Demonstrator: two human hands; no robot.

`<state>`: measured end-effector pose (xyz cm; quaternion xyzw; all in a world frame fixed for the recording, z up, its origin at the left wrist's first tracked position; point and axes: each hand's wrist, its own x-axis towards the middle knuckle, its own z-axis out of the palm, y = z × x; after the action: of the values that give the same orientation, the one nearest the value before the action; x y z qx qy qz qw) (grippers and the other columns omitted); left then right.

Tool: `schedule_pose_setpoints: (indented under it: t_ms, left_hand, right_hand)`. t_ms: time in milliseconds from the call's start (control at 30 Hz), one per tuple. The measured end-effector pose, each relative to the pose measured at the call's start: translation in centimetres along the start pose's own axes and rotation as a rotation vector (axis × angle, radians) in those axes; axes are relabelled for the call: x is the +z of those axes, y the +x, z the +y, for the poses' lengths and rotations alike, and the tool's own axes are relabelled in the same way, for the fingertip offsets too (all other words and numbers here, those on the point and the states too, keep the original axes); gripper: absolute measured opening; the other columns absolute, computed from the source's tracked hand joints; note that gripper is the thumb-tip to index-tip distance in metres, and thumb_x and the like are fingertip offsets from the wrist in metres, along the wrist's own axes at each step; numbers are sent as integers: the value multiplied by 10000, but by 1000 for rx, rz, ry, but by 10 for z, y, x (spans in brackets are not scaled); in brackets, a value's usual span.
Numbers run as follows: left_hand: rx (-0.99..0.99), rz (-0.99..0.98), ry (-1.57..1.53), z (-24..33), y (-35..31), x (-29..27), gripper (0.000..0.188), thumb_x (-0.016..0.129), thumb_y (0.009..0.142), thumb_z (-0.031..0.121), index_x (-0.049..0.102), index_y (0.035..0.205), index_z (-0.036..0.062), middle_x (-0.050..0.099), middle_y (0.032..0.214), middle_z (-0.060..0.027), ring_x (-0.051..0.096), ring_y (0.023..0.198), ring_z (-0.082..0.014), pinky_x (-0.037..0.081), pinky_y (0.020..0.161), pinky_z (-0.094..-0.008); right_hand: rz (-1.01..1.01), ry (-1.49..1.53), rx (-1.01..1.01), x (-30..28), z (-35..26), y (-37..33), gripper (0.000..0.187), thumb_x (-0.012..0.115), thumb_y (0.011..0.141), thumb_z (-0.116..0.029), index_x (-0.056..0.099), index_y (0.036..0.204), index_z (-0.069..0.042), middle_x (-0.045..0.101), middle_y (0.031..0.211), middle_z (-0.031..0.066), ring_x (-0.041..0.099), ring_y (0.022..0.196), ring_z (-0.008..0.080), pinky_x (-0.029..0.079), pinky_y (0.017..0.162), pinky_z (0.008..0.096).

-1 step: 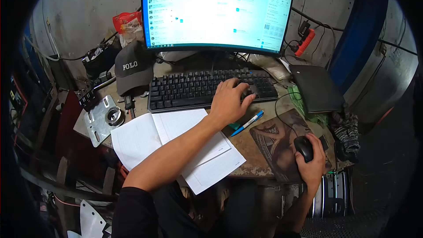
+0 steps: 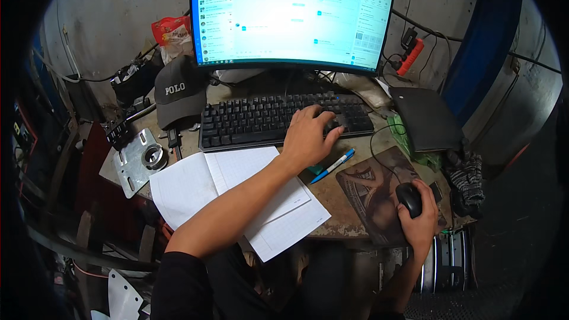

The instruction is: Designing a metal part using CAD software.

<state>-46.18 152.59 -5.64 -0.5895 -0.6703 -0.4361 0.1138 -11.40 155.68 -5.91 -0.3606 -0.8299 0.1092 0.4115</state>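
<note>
My left hand (image 2: pixel 309 135) rests on the right part of a black keyboard (image 2: pixel 249 120), its fingers spread and holding nothing. My left forearm crosses over an open notebook (image 2: pixel 184 184) with white gridded pages. Around a black computer mouse (image 2: pixel 409 198) my right hand (image 2: pixel 422 216) is closed, on a dark printed mouse pad (image 2: pixel 370 192). Between the notebook and the pad lies a blue and white pen (image 2: pixel 333 166). Behind the keyboard stands a curved monitor (image 2: pixel 284 18), lit with a chat-like window.
Left of the keyboard sit a dark cap (image 2: pixel 178 98), a slotted metal plate (image 2: pixel 131 169) and a roll of tape (image 2: pixel 154 157). To the right are a black folder (image 2: pixel 427 120), green plastic (image 2: pixel 406 142) and a grey knitted glove (image 2: pixel 467 179). A red power strip (image 2: pixel 410 57) hangs behind.
</note>
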Motion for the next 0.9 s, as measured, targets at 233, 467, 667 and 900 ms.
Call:
schedule_pose_setpoints:
  t_ms: [233, 467, 667, 900]
  left_hand:
    - [-42, -42, -24, -3, 1, -1, 477, 728, 1005, 420, 749, 1299, 45, 641, 1406, -276, 580, 1319, -465, 451, 1157, -523]
    - [-29, -32, 6, 0, 1, -5, 447, 741, 1008, 382, 755, 1285, 32, 677, 1350, -229, 620, 1284, -425, 490, 1119, -493]
    - [-34, -23, -48, -1, 2, -6, 454, 727, 1005, 372, 753, 1266, 2, 700, 1285, -240, 642, 1229, -445, 427, 1180, -561]
    - [-40, -30, -43, -1, 2, -7, 441, 736, 999, 366, 763, 1251, 5, 701, 1270, -236, 646, 1209, -444, 450, 1149, -545]
  right_hand:
    - [4, 18, 30, 1, -1, 1, 520, 752, 754, -33, 662, 1266, -4, 671, 1391, 197, 652, 1294, 414, 508, 1118, 465]
    - [-4, 2, 52, 0, -3, 1, 480, 762, 764, -52, 684, 1235, -1, 668, 1412, 191, 649, 1302, 410, 506, 1119, 466]
    - [-13, -19, 65, 1, 0, -1, 490, 769, 771, -62, 709, 1253, 1, 668, 1423, 179, 644, 1309, 406, 499, 1128, 467]
    - [-23, -19, 63, 0, -2, 0, 500, 770, 775, -66, 717, 1268, -1, 672, 1416, 171, 638, 1301, 398, 502, 1121, 466]
